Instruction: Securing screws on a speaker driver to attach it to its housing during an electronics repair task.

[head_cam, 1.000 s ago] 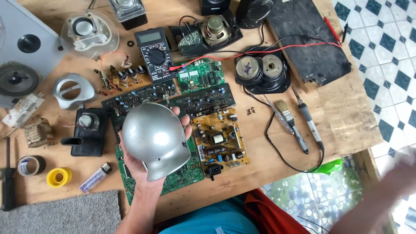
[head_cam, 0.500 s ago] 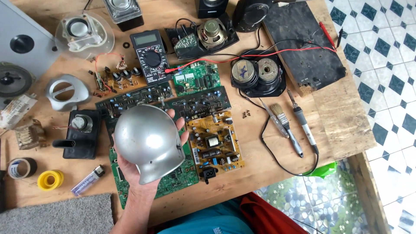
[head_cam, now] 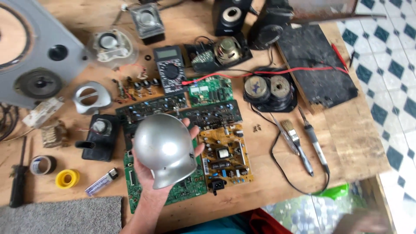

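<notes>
Nearest, a grey mat lies at the counter's near left edge.

- Left hand: palm up, fingers curled round a silver dome-shaped shell, cupping it from beneath and raised above the boards, likely so its outer face can be looked over. Fingertips show past its far right rim.
- Right hand: a blur at the near right corner, off the counter; whether spread or closed cannot be told, and nothing is seen in it.
- Green circuit board: flat beneath the shell, close to the near edge.
- Yellow circuit board: just right of the shell, parts upward.
- Lighter, yellow tape roll, grey tape roll: in a row to the near left.
- Brush and soldering iron: side by side on the right, the iron's cord looping toward the near edge.
- Black speaker part: left of the shell.
- Multimeter: far middle, its red lead running right.
- Twin speaker magnets and black slab: far right.
- Grey speaker panel: far left, overhanging the picture's edge.

Open room: bare wood along the right edge, beside the tiled floor.
</notes>
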